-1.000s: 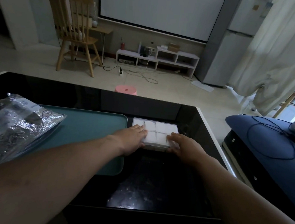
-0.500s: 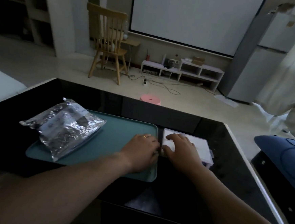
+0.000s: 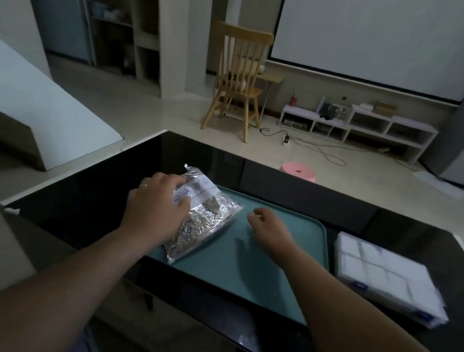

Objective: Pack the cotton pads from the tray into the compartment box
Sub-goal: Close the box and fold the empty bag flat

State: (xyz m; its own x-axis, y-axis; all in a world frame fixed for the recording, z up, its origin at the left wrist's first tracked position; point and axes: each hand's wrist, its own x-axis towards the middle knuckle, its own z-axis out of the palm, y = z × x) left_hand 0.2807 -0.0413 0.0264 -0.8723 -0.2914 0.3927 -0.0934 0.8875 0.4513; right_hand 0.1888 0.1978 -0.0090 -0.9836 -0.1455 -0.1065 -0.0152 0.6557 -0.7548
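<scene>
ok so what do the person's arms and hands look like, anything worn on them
Both forearms are bare, with no sleeves, watch or gloves in view. The left hand wears a thin gold-coloured ring on one finger. The right hand shows no jewellery.

Left hand [image 3: 156,208]: off the compartment box [image 3: 387,274], now on the foil bag [image 3: 202,215] at 9 o'clock.
Right hand [image 3: 269,228]: off the box, now over the tray [image 3: 298,236], fingers curled.
</scene>
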